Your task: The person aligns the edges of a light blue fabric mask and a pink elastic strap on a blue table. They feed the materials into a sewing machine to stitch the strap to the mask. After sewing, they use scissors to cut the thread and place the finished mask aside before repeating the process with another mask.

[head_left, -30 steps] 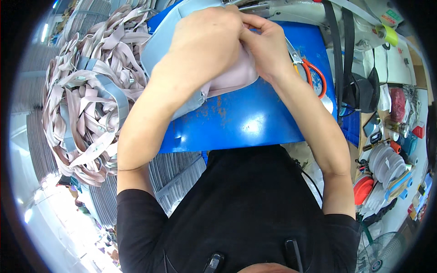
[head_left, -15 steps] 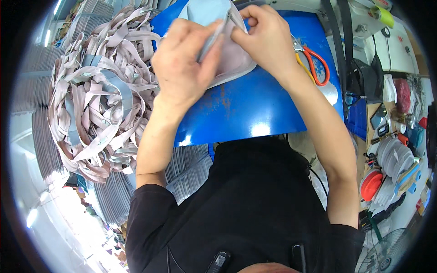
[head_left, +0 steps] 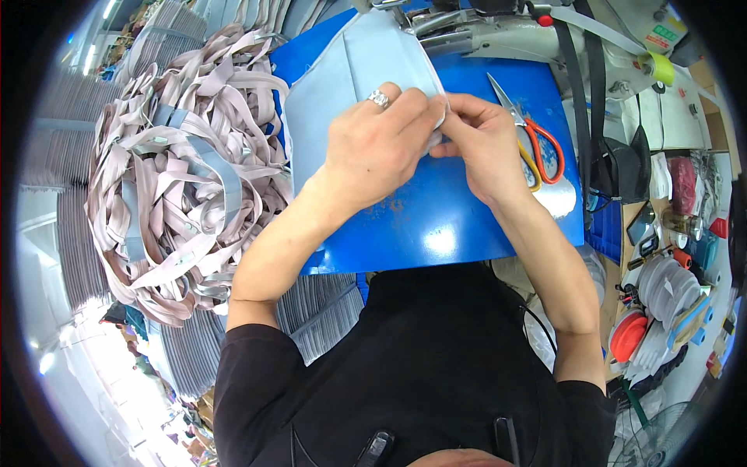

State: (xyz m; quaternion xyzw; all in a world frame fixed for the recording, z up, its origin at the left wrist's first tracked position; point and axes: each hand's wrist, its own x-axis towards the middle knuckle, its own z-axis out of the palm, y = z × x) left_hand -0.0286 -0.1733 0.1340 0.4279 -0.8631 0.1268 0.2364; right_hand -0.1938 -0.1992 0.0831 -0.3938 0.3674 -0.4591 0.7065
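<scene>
A light blue fabric panel (head_left: 323,97) with a seam down its middle lies on the blue tabletop (head_left: 405,233), its far end under the metal parts of a sewing machine (head_left: 389,6). My left hand (head_left: 381,144), with a ring on one finger, is closed over the panel's near right corner. Close beside it, my right hand (head_left: 482,148) pinches the same edge between thumb and fingers. The fingertips of both hands nearly meet there, and the bit of cloth between them is mostly hidden. Scissors (head_left: 537,152) with red and yellow handles lie right of my right hand.
A big tangled heap of pinkish and grey straps (head_left: 179,187) stands at the left, against the table. Stacks of grey flat pieces (head_left: 78,233) rise behind and below it. Black straps (head_left: 591,101) hang at the right, near a shelf with white discs (head_left: 669,280).
The panel has turned from its pinkish side to a spread light blue side reaching under the machine. My left hand has moved right and down to the edge; my right hand has shifted slightly down.
</scene>
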